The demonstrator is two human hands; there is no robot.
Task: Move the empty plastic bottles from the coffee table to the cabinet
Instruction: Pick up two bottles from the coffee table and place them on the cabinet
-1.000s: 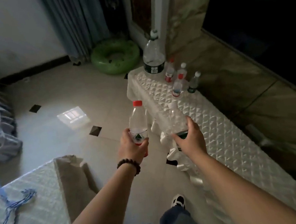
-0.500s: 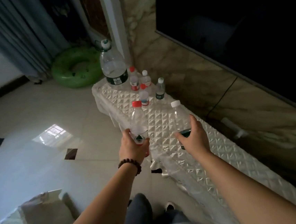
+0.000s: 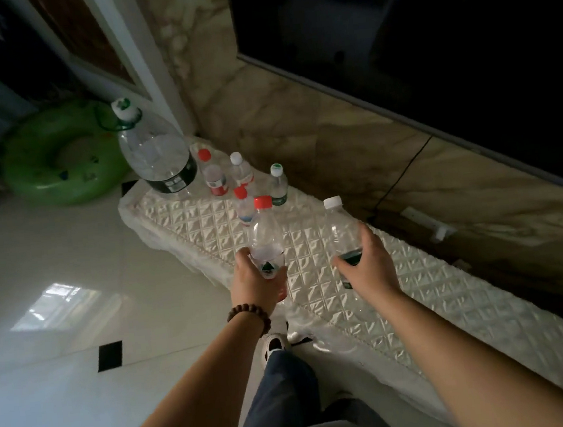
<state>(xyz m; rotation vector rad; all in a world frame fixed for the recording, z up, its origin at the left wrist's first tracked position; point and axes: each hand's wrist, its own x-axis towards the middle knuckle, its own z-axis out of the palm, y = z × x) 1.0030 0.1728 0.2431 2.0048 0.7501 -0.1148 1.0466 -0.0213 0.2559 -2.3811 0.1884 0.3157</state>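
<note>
My left hand (image 3: 257,281) grips a clear red-capped bottle (image 3: 264,232) around its lower half, held upright over the front edge of the low cabinet (image 3: 418,289), which has a white quilted cover. In my right hand (image 3: 369,263) is a clear white-capped bottle (image 3: 342,228) with a green label, held over the cabinet top. At the cabinet's far end stand a big jug (image 3: 157,153) and several small bottles (image 3: 242,179).
A green swim ring (image 3: 51,159) lies on the tiled floor beyond the cabinet. A dark TV screen (image 3: 429,44) hangs on the marble wall above it, with a power strip (image 3: 425,223) behind the cabinet. My leg and shoe (image 3: 275,346) are below.
I have stepped closer to the cabinet and turned right; the coffee table has left the view. Both hands still hold their bottles, now over the cabinet.
</note>
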